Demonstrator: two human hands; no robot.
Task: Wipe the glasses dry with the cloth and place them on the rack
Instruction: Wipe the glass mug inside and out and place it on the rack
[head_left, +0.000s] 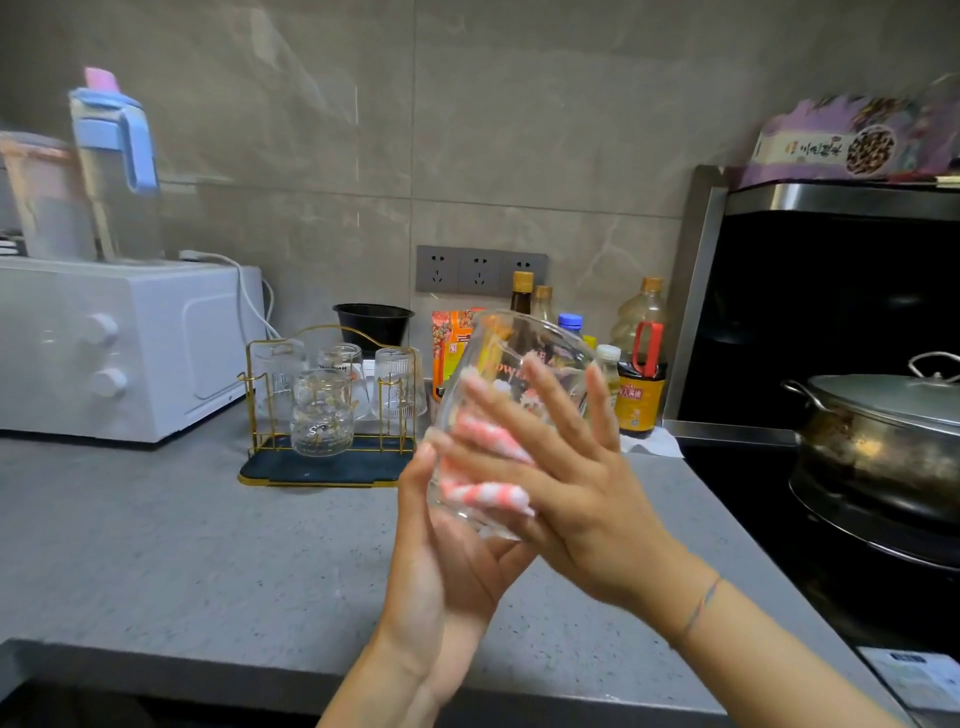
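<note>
Pink/wht striped cloth (488, 492), gold rack (337, 468) w/ navy base

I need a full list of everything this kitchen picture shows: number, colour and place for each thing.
counter: one, grey, foreground
held glass: one, clear, between both hands
cloth: one, pink-white striped, against the held glass
rack: one, gold with dark base, on the counter
rack glasses: four, clear, on the rack
oven: one, white, left
jug: one, blue-lidded, atop the oven
bowl: one, black, behind the rack
bottles: several, mixed colours, by the wall
pot: one, metal, lidded, right
left hand: holds the held glass from below
right hand: straight fingers press on the held glass
</note>
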